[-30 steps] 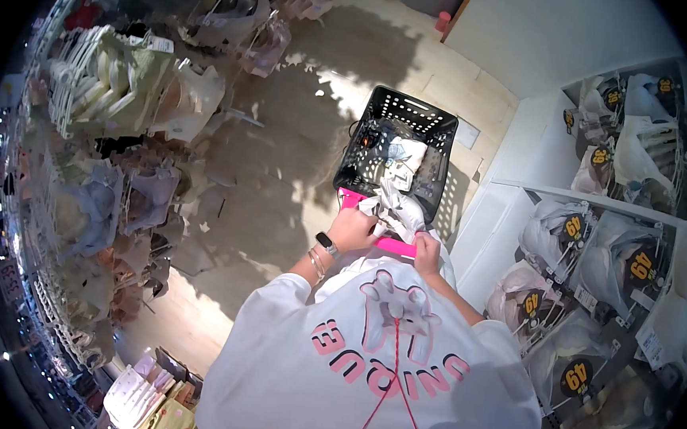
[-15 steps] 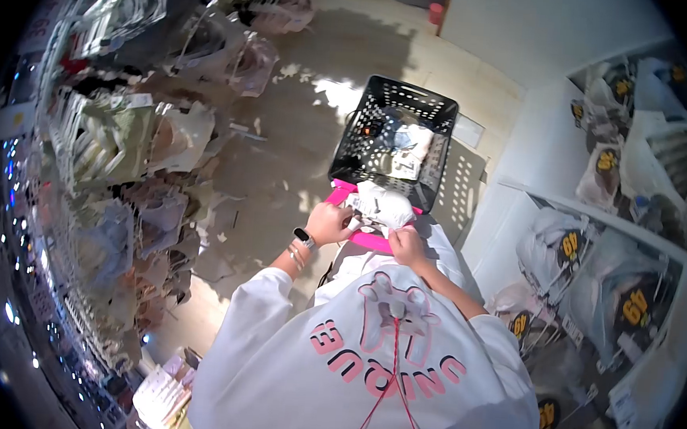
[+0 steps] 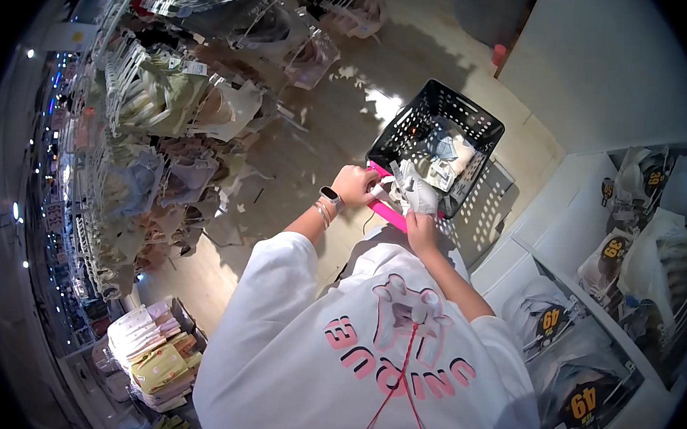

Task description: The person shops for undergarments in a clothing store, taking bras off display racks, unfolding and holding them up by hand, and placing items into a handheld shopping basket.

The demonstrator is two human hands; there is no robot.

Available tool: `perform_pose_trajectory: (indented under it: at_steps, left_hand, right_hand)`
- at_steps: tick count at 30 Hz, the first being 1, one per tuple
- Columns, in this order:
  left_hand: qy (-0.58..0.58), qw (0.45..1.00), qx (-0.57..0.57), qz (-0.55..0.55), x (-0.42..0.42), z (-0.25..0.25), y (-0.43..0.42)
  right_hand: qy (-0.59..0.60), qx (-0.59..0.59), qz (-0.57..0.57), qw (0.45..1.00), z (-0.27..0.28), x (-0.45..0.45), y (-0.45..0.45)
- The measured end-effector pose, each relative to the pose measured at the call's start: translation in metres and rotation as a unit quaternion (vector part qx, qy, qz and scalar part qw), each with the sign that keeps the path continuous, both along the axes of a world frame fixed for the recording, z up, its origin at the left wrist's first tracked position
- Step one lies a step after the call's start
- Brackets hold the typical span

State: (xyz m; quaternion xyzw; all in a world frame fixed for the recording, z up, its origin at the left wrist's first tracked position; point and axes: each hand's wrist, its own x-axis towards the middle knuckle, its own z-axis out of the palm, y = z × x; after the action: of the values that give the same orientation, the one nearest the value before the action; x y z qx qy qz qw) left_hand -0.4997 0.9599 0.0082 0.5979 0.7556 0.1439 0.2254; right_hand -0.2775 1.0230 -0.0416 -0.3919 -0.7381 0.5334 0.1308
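Observation:
A white bra point(image 3: 416, 194) with a rounded cup is held between my two hands, over the near end of a black shopping basket point(image 3: 478, 110). My left hand point(image 3: 354, 186), with a watch at the wrist, has its fingers curled around a white part of it. The fingers of my right hand point(image 3: 420, 233) pinch its lower edge. A pink basket handle point(image 3: 389, 215) runs just below the bra, between my hands. Folded pale and bluish clothing point(image 3: 449, 152) lies inside the basket.
Racks of hanging bras point(image 3: 157, 94) line the left side. A stack of folded garments point(image 3: 160, 353) is at the lower left. White shelving point(image 3: 569, 286) with bagged items and black price tags stands on the right. A red object point(image 3: 499, 55) is at the back.
The view has turned, so the basket and racks sit further right. The bra is now tilted more upright between my hands, which still hold it.

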Motion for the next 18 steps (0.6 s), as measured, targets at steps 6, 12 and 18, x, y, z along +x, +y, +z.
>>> perform_pose_trajectory:
  at_steps: [6,12,18]
  left_hand:
    - [-0.006,1.0,0.018,-0.011,-0.01,0.0,0.034]
    - [-0.045,0.998,0.023,-0.037,-0.018,0.009,0.073]
    - [-0.094,0.995,-0.002,-0.028,-0.024,0.008,0.104]
  right_hand:
    - [0.007,-0.021,-0.049,0.999,0.0,-0.01,0.028]
    - [0.039,-0.05,-0.039,0.997,0.005,-0.014,0.061]
    - [0.138,-0.304,-0.178,0.926,0.007,-0.001,0.098]
